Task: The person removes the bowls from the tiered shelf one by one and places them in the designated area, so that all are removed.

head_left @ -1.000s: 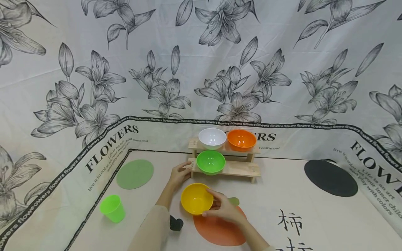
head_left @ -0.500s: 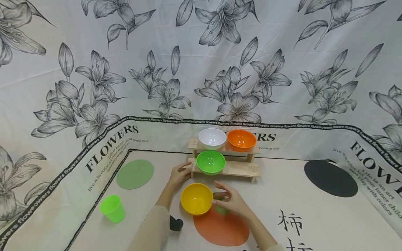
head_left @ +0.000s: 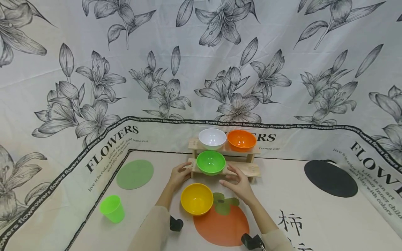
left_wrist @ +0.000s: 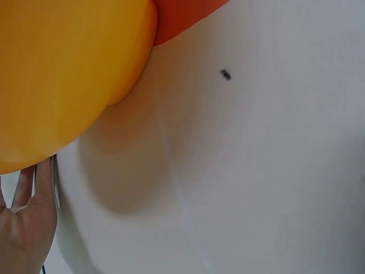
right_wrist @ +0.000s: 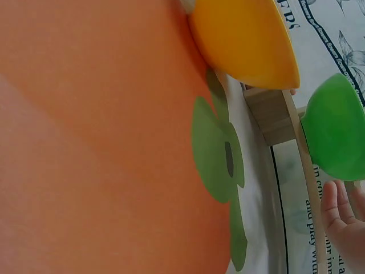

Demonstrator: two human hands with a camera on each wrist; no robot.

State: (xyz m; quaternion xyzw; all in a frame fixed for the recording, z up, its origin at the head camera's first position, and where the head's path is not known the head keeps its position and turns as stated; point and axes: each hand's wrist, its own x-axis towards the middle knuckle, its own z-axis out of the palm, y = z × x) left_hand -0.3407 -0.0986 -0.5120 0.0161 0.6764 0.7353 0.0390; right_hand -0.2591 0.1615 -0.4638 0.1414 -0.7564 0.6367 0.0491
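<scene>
A yellow bowl (head_left: 196, 199) stands on the table in front of a two-step wooden stand (head_left: 240, 168). My left hand (head_left: 179, 175) holds the left end of the stand's lower step; in the left wrist view its fingertips are hidden behind the yellow bowl (left_wrist: 63, 74). On that step sits a green bowl (head_left: 211, 162). My right hand (head_left: 239, 184) is at its right side, fingers spread and relaxed, holding nothing. In the right wrist view the right hand's fingers (right_wrist: 344, 208) show just below the green bowl (right_wrist: 336, 134).
A white bowl (head_left: 212, 138) and an orange bowl (head_left: 241, 140) occupy the upper step. At the left stands a bright green cup (head_left: 112, 208). The tablecloth carries a printed persimmon (head_left: 221, 226), a green oval (head_left: 135, 174) and a dark oval (head_left: 331, 178).
My right hand has let go of the yellow bowl and moved away, up and to the right, to beside the green bowl. The left hand and the bowls stay where they were.
</scene>
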